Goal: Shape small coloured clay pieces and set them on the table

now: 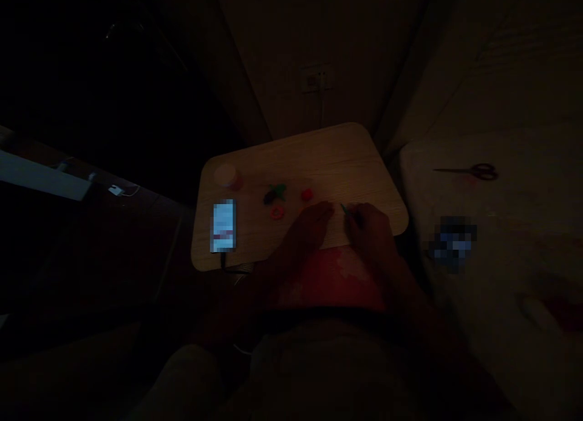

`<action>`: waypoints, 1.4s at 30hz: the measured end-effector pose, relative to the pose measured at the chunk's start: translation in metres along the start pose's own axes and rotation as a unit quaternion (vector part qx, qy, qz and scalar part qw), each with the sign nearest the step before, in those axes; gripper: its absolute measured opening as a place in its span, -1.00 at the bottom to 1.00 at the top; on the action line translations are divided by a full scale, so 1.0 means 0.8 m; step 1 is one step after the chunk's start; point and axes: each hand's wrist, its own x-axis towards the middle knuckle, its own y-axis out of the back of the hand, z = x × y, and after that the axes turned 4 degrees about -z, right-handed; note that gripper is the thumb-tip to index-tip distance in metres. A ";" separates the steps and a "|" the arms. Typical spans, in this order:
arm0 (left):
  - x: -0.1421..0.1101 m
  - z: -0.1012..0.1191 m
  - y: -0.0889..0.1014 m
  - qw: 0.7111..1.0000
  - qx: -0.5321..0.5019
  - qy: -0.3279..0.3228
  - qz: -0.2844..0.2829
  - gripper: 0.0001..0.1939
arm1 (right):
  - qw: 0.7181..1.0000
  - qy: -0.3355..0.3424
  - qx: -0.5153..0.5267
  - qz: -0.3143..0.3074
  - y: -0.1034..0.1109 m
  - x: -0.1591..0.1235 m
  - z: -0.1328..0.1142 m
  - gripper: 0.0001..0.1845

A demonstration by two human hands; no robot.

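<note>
The room is very dark. My right hand [370, 225] is closed around a thin green pointed piece [344, 209], its tip sticking out toward the upper left over the table. Just left of it, my left hand [316, 219] rests low at the front of the small wooden table [337, 147]; its bent fingers are too dark to read, and anything under them is hidden. Beyond the left hand is a red lump [306, 194]. Further left lie an orange-red ring [277, 212] and a green and dark piece [276, 193].
A round-lidded tub [225, 175] and a lit phone [223, 225] with a cable are on the table's left. Scissors [469, 171] and a blurred-out object [453, 243] lie on the pale surface at right. A wall socket [316, 78] is behind the table.
</note>
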 end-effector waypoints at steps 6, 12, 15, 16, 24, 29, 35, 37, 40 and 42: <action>-0.016 -0.002 0.003 0.998 0.002 -0.023 -0.057 -0.47 | 0.998 0.053 -0.007 -0.034 0.002 0.014 0.004 -0.91; -0.009 0.003 0.011 0.997 -0.044 0.004 -0.060 -0.49 | 0.993 0.093 0.000 -0.067 -0.004 0.017 0.000 -0.83; -0.008 0.004 0.014 0.996 -0.055 0.021 -0.060 -0.50 | 0.992 0.096 0.005 -0.078 -0.003 0.018 0.000 -0.80; -0.008 0.004 0.014 0.997 -0.053 0.019 -0.058 -0.50 | 0.991 0.100 0.009 -0.086 -0.002 0.019 0.000 -0.80; -0.011 -0.003 0.019 0.996 -0.038 -0.039 -0.073 -0.48 | 0.988 0.098 0.053 -0.105 0.003 0.026 0.004 -0.88; -0.010 -0.007 0.018 0.995 -0.040 -0.052 -0.070 -0.48 | 0.990 0.093 0.044 -0.097 -0.002 0.020 -0.003 -0.85; -0.014 -0.008 0.018 0.996 -0.050 -0.058 -0.051 -0.43 | 0.994 0.086 0.028 -0.067 0.000 0.012 -0.002 -0.89; -0.015 -0.007 0.020 0.996 -0.055 -0.053 -0.049 -0.43 | 0.996 0.073 0.020 -0.055 0.000 0.008 -0.004 -0.90; -0.014 -0.006 0.021 0.995 -0.060 -0.054 -0.050 -0.43 | 0.997 0.066 0.005 -0.045 -0.004 0.003 -0.009 -0.89; -0.014 -0.006 0.022 0.995 -0.062 -0.057 -0.054 -0.43 | 0.997 0.063 -0.001 -0.040 -0.008 0.000 -0.013 -0.88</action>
